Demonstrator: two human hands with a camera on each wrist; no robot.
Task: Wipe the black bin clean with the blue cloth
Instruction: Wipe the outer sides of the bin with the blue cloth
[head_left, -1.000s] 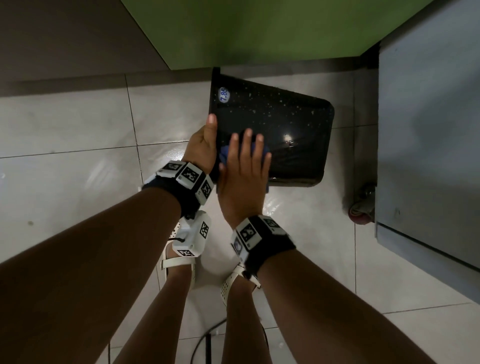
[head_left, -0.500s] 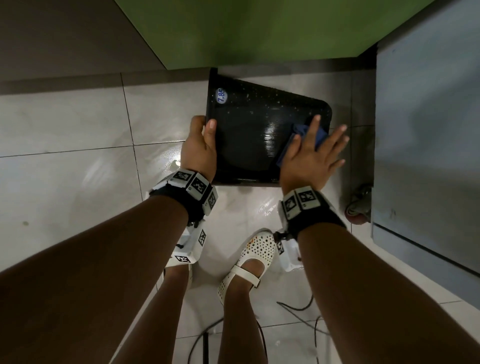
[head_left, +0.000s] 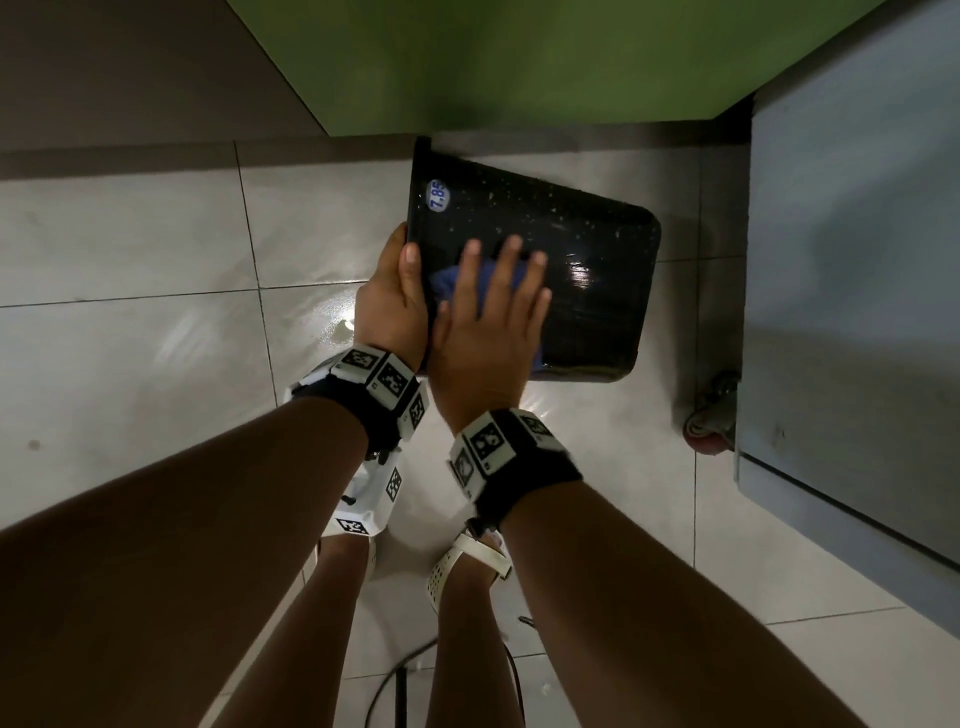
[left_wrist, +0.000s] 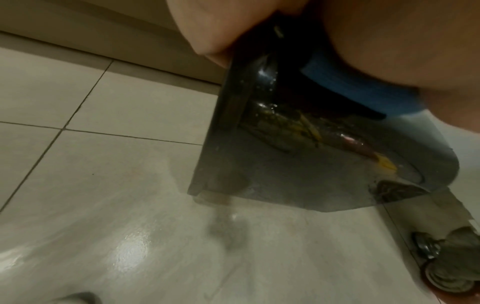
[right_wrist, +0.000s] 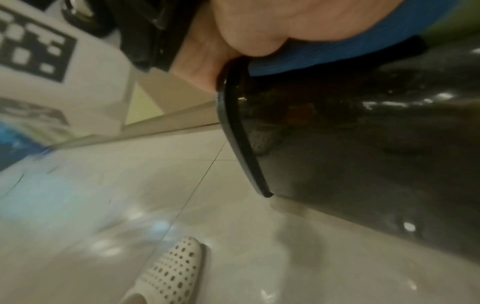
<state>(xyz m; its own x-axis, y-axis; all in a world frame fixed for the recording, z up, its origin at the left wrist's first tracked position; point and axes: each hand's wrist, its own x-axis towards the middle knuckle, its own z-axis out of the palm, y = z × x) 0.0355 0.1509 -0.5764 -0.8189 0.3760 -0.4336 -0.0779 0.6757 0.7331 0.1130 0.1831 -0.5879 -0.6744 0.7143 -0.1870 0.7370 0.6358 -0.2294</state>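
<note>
The black bin (head_left: 587, 249) lies on its side above the tiled floor, its glossy wall speckled with droplets and bearing a round white price sticker (head_left: 438, 195). My left hand (head_left: 395, 306) grips the bin's rim at its left edge, thumb over the wall. My right hand (head_left: 493, 312) lies flat with straight fingers on the blue cloth (head_left: 447, 283), pressing it against the wall close to the rim. In the left wrist view the bin (left_wrist: 259, 164) and the cloth (left_wrist: 350, 90) show under my palm. The right wrist view has the cloth (right_wrist: 324, 55) on the bin (right_wrist: 363, 144).
A green wall (head_left: 519, 62) rises behind the bin. A grey cabinet (head_left: 857, 312) on a castor wheel (head_left: 709, 421) stands at the right. My feet in white perforated shoes (head_left: 457, 571) are below the bin. A dark cable (head_left: 405, 680) lies on the floor.
My right hand has swept the blue cloth from the bin's right end back to the left, beside my left hand. The left hand has kept its grip on the rim.
</note>
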